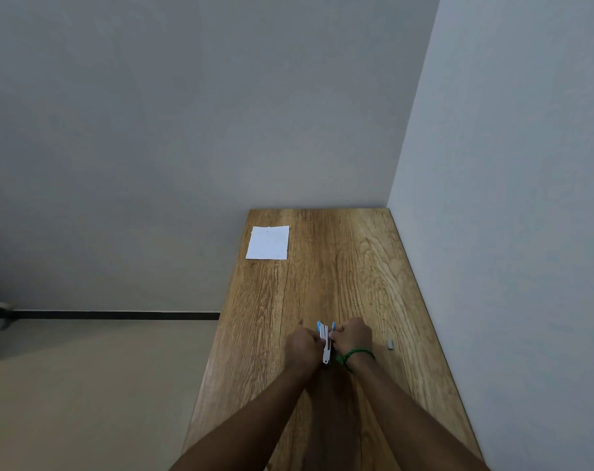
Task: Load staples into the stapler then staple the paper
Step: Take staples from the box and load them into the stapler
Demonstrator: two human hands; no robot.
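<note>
Stapler (326, 345) is low in the frame, just right of centre, held between both hands over the table (339, 266).

Handling, my judgement: it is small, light and stiff, a plastic shell over a metal channel. It should not deform under a grip, but smooth plastic can slip and the sprung hinge may snap shut. The two blue-tipped ends at its far end stand apart, so I read it as hinged open. The best hold looks like the base by its long sides with one hand, leaving the other free for the top arm and the channel.

Fingers:
- Left hand (302, 345) curls in against the stapler's left side and grips it. The fingertips are hidden behind the knuckles.
- Right hand (353, 336) curls in on the right side, pinching near the blue tip. It wears a green wristband (356, 353).
- Neither hand shows straight fingers, and I cannot tell which part each fingertip presses.

Staples (390, 344) — a small grey strip, as I read it — lie on the table to the right of the right hand, apart from it. They are brittle, so I would pinch them by the sides.

Paper (267, 242) lies flat near the table's upper-left corner, well apart from the hands. It is thin and limp.

Step in hand, as I judge it: opening the stapler for loading.
</note>
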